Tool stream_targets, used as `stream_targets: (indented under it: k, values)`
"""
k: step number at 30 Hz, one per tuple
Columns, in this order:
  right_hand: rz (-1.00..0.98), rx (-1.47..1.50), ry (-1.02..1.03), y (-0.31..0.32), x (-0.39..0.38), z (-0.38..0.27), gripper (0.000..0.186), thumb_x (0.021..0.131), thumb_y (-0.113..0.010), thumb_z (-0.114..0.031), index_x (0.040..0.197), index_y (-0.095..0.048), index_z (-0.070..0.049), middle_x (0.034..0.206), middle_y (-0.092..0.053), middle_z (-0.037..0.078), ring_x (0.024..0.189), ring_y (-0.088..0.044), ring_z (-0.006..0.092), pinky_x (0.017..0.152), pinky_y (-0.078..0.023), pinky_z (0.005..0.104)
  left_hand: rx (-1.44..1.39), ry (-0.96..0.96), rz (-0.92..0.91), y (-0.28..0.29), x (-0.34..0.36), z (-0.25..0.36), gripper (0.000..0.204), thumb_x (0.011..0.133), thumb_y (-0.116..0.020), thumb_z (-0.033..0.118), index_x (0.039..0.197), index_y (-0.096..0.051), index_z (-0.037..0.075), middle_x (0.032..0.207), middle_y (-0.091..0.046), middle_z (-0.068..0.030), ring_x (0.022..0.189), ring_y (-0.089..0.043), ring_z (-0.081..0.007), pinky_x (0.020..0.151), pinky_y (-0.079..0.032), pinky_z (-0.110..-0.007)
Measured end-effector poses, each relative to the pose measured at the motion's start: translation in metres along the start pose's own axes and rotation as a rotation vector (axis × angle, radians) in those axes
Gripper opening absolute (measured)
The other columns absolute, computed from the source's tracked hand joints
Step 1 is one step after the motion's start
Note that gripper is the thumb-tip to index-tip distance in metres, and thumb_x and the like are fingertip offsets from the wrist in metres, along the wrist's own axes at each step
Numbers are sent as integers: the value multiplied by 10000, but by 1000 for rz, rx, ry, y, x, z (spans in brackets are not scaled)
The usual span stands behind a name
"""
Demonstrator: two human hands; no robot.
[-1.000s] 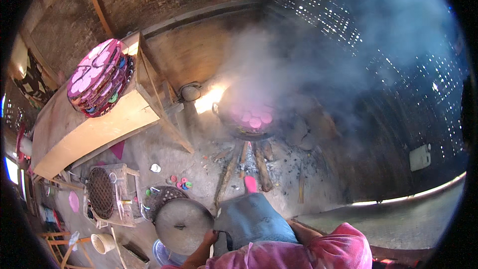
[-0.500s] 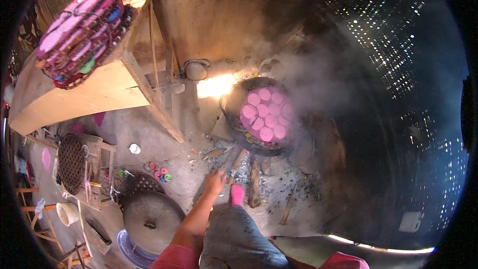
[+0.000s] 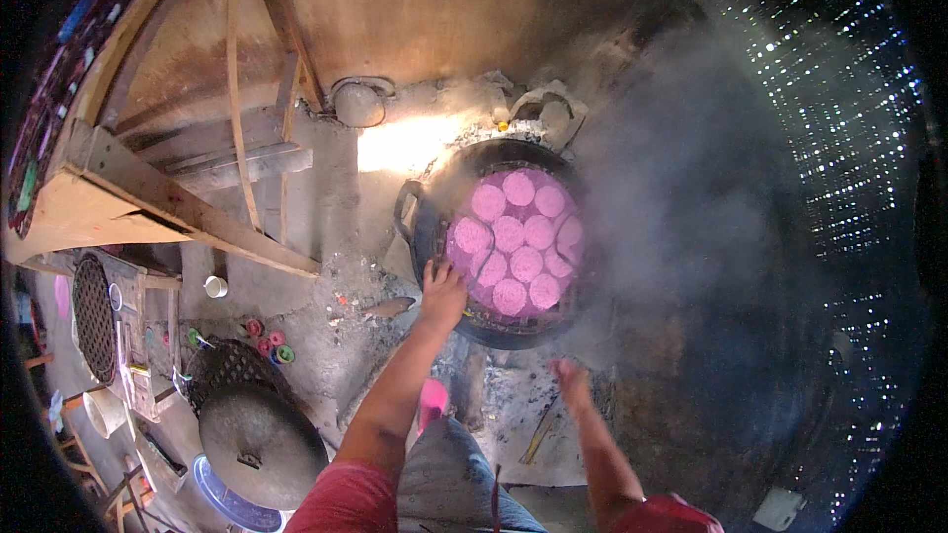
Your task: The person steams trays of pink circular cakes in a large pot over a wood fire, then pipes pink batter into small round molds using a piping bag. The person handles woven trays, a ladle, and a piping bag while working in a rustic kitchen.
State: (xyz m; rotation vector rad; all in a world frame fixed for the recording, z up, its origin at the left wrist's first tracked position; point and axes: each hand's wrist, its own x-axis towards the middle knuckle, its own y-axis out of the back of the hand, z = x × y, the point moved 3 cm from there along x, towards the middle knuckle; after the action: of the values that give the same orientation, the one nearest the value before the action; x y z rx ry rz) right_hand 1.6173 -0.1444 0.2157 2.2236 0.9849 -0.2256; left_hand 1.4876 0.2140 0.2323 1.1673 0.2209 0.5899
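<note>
A large black pan (image 3: 494, 334) with a loop handle sits over the fireplace. Inside, several pink round patties (image 3: 539, 232) lie on a pink tray, crossed by curved handle-like loops. My left hand (image 3: 442, 292) reaches onto the pan's left side, fingers apart at the tray's edge; whether they touch it I cannot tell. My right hand (image 3: 569, 380) is below the pan's right side, over ash, smeared by motion, so its fingers are unclear. Smoke drifts right of the pan.
A wooden table (image 3: 168, 207) stands at upper left, a slatted stool (image 3: 158, 336) below it. A metal lid (image 3: 259, 439) lies at lower left by a blue basin (image 3: 222, 494). Firewood (image 3: 469, 380) and a stick (image 3: 538, 434) lie in the ash. A white bucket (image 3: 104, 410) stands far left.
The view has tipped down and closer to the pan, and smoke over the patties has thinned. My left hand has moved up to the pan; my right hand has come into view.
</note>
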Motion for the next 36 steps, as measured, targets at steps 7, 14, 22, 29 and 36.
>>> stream_targets:
  k: [7, 14, 22, 29, 36]
  values:
    - [512, -951, 248, 23, 233, -157, 329, 852, -558, -334, 929, -652, -28, 967, -636, 175, 905, -610, 337, 751, -489, 462, -393, 306, 226, 32, -71, -50, 306, 670, -634, 62, 971, -587, 67, 967, -597, -136, 949, -547, -333, 882, -359, -470]
    - [79, -900, 25, 19, 302, -120, 284, 823, -629, -272, 976, -606, -34, 954, -591, 140, 955, -588, 270, 834, -478, 412, -626, 560, 117, 30, -101, -83, 330, 692, -610, 31, 1020, -578, 26, 964, -608, -181, 970, -553, -357, 881, -406, -417]
    - [236, -22, -143, 131, 276, -102, 243, 847, -590, -248, 977, -603, -43, 905, -585, 83, 844, -556, 208, 745, -464, 363, -1476, 573, -138, 75, -18, -48, 269, 894, -499, 142, 1127, -570, 29, 961, -574, -65, 931, -525, -165, 890, -399, -279]
    - [364, 204, -178, 177, 214, -162, 221, 858, -574, -246, 968, -598, -56, 851, -562, 50, 746, -513, 165, 668, -439, 324, -1437, 530, 74, 110, 47, -24, 362, 984, -375, 322, 1077, -560, 26, 911, -529, -32, 848, -478, -147, 824, -390, -277]
    - [414, 362, -74, 177, 113, -245, 201, 868, -558, -244, 958, -593, -69, 798, -538, 16, 648, -471, 122, 591, -414, 285, -1432, 459, 187, 189, 26, 20, 342, 958, -432, 328, 1085, -538, 29, 993, -519, -44, 937, -471, -135, 879, -370, -286]
